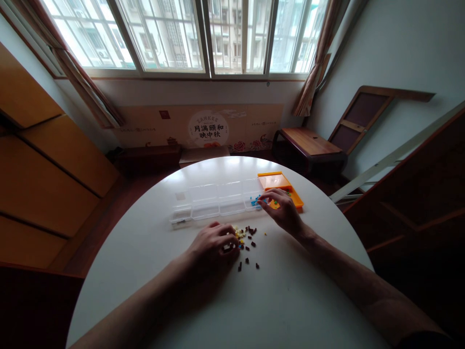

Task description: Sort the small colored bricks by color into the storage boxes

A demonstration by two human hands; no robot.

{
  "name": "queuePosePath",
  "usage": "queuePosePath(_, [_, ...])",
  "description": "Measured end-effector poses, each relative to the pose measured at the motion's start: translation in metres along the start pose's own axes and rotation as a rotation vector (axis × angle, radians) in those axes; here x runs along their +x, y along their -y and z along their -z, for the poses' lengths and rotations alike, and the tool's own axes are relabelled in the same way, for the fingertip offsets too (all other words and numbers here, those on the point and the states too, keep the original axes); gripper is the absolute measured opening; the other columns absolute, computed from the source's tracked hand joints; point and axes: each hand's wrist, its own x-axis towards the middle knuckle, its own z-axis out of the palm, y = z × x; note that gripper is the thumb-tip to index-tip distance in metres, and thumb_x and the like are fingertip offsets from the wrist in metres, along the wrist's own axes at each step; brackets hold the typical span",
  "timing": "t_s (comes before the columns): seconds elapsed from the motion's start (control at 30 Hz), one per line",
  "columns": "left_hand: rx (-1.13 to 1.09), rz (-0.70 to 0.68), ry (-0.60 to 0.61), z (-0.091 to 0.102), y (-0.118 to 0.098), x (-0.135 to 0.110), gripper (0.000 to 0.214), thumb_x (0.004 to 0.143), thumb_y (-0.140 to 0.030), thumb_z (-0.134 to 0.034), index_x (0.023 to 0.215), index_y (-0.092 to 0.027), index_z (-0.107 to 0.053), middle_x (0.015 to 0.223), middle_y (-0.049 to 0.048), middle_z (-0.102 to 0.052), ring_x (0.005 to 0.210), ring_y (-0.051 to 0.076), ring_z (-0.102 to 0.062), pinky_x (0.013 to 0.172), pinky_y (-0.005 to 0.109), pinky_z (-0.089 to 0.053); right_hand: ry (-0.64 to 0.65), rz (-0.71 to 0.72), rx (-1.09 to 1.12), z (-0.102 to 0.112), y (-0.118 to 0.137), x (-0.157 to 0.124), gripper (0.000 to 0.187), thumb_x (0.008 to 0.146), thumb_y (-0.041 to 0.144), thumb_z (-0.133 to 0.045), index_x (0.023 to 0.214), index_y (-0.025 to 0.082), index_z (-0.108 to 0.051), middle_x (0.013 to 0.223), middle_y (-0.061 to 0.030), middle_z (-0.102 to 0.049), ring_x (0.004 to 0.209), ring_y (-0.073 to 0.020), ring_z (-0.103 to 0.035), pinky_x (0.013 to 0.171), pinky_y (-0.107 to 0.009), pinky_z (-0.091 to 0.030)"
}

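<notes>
Small toy bricks (248, 232): a mixed heap at the left hand's fingertips, cream and dark brown mostly, a little blue and yellow among them.
Left hand (214, 242): curled low against the heap, fingers bent; whether a brick sits inside the curl I cannot tell.
Right hand (283, 206): thumb and forefinger narrowed almost together at the clear compartment box; whether a brick is pinched there I cannot tell.
Clear compartment box (230, 209): lid open on its far side, blue bricks (253, 202) in the rightmost compartment.
Orange case (298, 202): just right of the clear box, partly behind the right hand, green bits inside.
Step in hand: apparently sorting by colour, with blue at the right-end compartment.
Next move: calls for a fine pinch on one brick, leaving its neighbours undisturbed.
Round white table (145, 281): under everything, stray brown bricks (247, 261) nearest the wearer.
</notes>
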Motion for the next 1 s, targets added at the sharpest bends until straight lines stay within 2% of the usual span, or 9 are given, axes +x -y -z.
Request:
queuePosePath(0.17, [0.006,-0.014,-0.004,-0.002,0.002,-0.001,0.013,0.104,-0.032,-0.070,0.099,-0.028,-0.081,0.098,0.0014,-0.078,0.081,0.014,-0.069,0.081,0.029,-0.052,-0.042,-0.076,-0.099,-0.003,-0.013,0.000,0.013,0.104,0.035,-0.072,0.107,0.024,-0.079,0.095,-0.0052,-0.080,0.090,-0.0273,-0.075,0.101,-0.048,-0.053])
queuePosePath(0.37, [0.002,-0.049,-0.004,-0.003,0.004,-0.001,0.013,0.107,-0.028,-0.069,0.100,-0.026,-0.079,0.097,0.0015,-0.078,0.081,0.013,-0.069,0.081,0.027,-0.052,-0.051,-0.072,-0.076,-0.003,-0.005,-0.002,0.012,0.105,0.030,-0.066,0.104,0.023,-0.076,0.095,-0.0049,-0.078,0.092,-0.0263,-0.073,0.102,-0.047,-0.052])
queuePosePath(0.5, [-0.019,0.008,-0.036,-0.001,0.004,-0.001,0.014,0.110,-0.028,-0.064,0.105,-0.022,-0.075,0.100,0.0046,-0.077,0.081,0.014,-0.070,0.079,0.027,-0.054,-0.008,0.035,-0.010,-0.004,0.008,-0.003,0.008,0.104,0.027,-0.066,0.102,0.025,-0.073,0.094,-0.0044,-0.076,0.095,-0.0259,-0.071,0.101,-0.045,-0.053])
queuePosePath(0.67, [-0.117,0.114,-0.093,0.002,0.005,0.000,0.014,0.113,-0.027,-0.062,0.107,-0.019,-0.071,0.101,0.0062,-0.078,0.078,0.014,-0.070,0.081,0.029,-0.056,0.160,0.220,0.078,-0.008,0.034,-0.008,0.006,0.103,0.023,-0.067,0.098,0.027,-0.070,0.097,-0.0041,-0.078,0.095,-0.0250,-0.070,0.103,-0.046,-0.053])
queuePosePath(0.8, [-0.204,0.170,-0.136,0.004,0.005,0.001,0.012,0.112,-0.028,-0.063,0.109,-0.019,-0.072,0.100,0.0060,-0.078,0.079,0.015,-0.071,0.079,0.028,-0.058,0.257,0.277,0.112,-0.012,0.046,-0.013,0.004,0.101,0.025,-0.071,0.099,0.027,-0.070,0.097,-0.0028,-0.079,0.091,-0.0235,-0.069,0.106,-0.046,-0.052])
queuePosePath(0.9, [-0.263,0.214,-0.165,0.004,0.005,0.002,0.012,0.111,-0.027,-0.065,0.108,-0.019,-0.074,0.100,0.0065,-0.078,0.082,0.015,-0.072,0.078,0.027,-0.058,0.277,0.310,0.119,-0.015,0.048,-0.014,0.003,0.101,0.027,-0.073,0.100,0.027,-0.070,0.094,-0.0014,-0.079,0.089,-0.0223,-0.070,0.108,-0.045,-0.051])
queuePosePath(1.0, [-0.301,0.235,-0.167,0.005,0.004,0.003,0.011,0.110,-0.027,-0.067,0.107,-0.019,-0.074,0.098,0.0062,-0.077,0.080,0.015,-0.071,0.076,0.026,-0.058,0.271,0.328,0.135,-0.020,0.046,-0.015,0.005,0.102,0.029,-0.074,0.100,0.027,-0.070,0.092,-0.0011,-0.079,0.089,-0.0219,-0.070,0.103,-0.043,-0.052])
